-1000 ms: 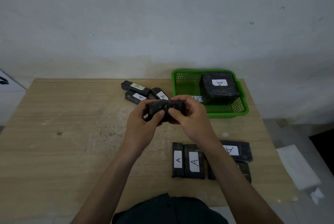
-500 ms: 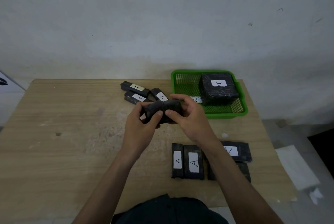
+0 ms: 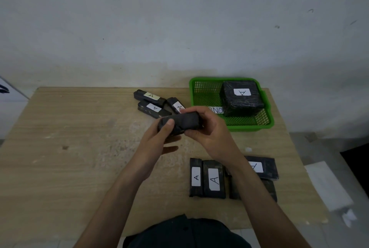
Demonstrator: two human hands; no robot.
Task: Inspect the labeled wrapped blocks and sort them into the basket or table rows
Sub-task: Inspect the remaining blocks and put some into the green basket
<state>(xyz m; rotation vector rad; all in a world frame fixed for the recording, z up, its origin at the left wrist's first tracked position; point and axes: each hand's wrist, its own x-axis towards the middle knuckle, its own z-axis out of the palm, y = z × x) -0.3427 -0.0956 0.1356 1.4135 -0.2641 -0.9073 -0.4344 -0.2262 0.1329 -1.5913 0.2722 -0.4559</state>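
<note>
While both hands, left hand [image 3: 157, 137] and right hand [image 3: 209, 133], grasp a black wrapped block [image 3: 182, 122] above the wooden surface [image 3: 69, 157]; a green basket [image 3: 207, 85] sits far right, holding a larger labeled block [image 3: 240, 97]; more labeled blocks [image 3: 207, 177] lie near right.

Pale scuffed wall [image 3: 179, 17] behind a light wooden table [image 3: 60, 167], perhaps grey floor [image 3: 319, 143] at right

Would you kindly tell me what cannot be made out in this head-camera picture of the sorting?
All in the head view:
- Held block: no label shows; the left hand and right hand grip it and cover its ends.
- Basket tag: the right hand hides its start; only "NO" reads.
- Near-row block: the right forearm covers part of its label.
- Block below it: mostly hidden by the forearm, no label visible.
</note>
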